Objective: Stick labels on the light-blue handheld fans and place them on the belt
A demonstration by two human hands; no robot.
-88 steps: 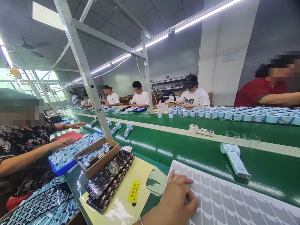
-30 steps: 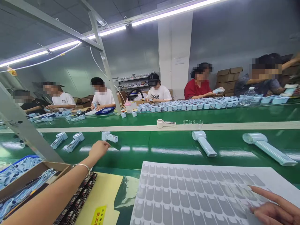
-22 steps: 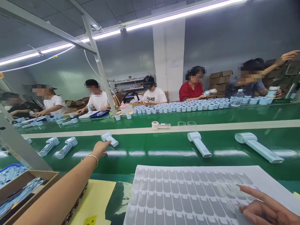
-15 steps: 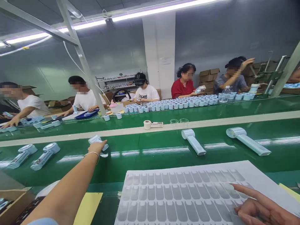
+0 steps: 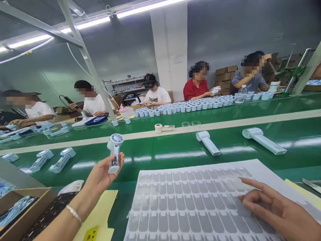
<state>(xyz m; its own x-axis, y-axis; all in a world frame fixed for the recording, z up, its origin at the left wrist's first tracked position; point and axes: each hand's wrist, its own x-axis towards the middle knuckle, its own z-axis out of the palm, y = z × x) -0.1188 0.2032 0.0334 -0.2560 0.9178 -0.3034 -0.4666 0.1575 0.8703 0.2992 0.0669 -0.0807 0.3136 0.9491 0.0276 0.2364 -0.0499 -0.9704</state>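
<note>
My left hand (image 5: 101,175) holds a small light-blue handheld fan (image 5: 114,152) upright above the green conveyor belt (image 5: 175,150); its open back shows a circuit board. My right hand (image 5: 273,207) rests on a white sheet of grey stickers (image 5: 190,201), fingers stretched out flat with the forefinger on one sticker near the sheet's right side. The sheet lies in front of me at the near edge of the belt.
Two closed fans (image 5: 207,142) (image 5: 263,140) lie on the belt to the right, two open ones (image 5: 62,159) to the left. A cardboard box (image 5: 22,211) and yellow pad (image 5: 100,217) sit at lower left. Several seated people work across the line behind rows of blue cups (image 5: 188,107).
My left hand reached out to the belt, took hold of a fan and brought it back, raised upright. My right hand stayed on the sticker sheet. The view turned to the right.
</note>
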